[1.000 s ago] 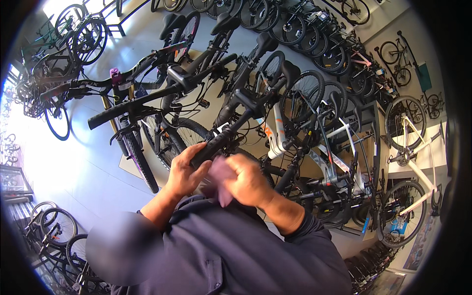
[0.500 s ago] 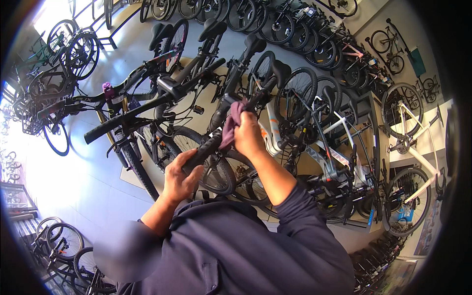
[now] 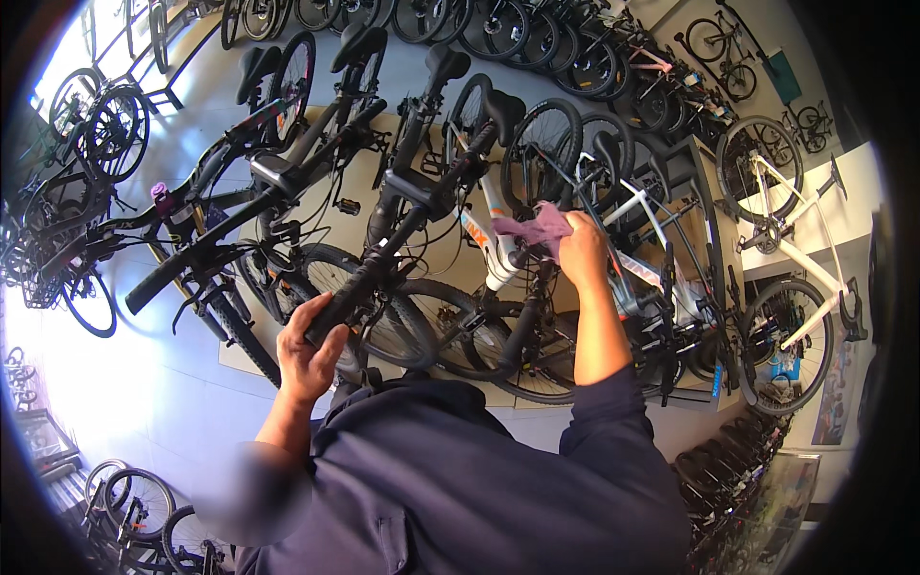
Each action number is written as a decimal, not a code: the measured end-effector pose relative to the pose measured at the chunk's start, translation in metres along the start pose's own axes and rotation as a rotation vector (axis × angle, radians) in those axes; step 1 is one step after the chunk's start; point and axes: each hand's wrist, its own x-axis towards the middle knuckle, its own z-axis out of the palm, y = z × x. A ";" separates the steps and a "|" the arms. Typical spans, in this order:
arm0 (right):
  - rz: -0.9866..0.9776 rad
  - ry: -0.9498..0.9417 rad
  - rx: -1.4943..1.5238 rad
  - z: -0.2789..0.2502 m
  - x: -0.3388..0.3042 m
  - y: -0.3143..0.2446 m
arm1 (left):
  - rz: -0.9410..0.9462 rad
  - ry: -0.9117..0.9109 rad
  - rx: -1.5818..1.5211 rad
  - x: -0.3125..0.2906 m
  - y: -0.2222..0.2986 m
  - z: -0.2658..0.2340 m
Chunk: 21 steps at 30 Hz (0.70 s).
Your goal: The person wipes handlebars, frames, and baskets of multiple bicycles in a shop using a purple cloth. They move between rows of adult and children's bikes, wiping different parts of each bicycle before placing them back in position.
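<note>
The grey floor [image 3: 182,383] is washed out by glare along its left edge. On its middle lies a tan panel [image 3: 340,230] – a black bike [image 3: 417,192] stands there among others, mostly hiding it. A knobbly tyre [image 3: 240,328] crosses the panel's left edge; whether it rests on panel or floor, I can't tell. Elsewhere on the floor – a row of bikes [image 3: 551,50] along the far edge, a cluster [image 3: 117,134] toward the far left corner, another group [image 3: 139,506] at the near left corner.
</note>
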 end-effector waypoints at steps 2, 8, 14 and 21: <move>0.210 -0.192 -0.007 0.037 -0.011 0.062 | 0.007 -0.005 0.011 0.000 -0.006 0.003; 0.355 -0.286 0.459 0.064 -0.075 0.082 | 0.069 0.083 0.086 -0.002 -0.007 0.004; 0.264 -0.181 0.297 0.058 -0.028 0.094 | 0.014 0.124 0.018 -0.004 -0.007 0.010; 0.165 0.014 -0.016 0.115 0.024 0.171 | -0.018 0.169 -0.061 -0.008 -0.015 0.012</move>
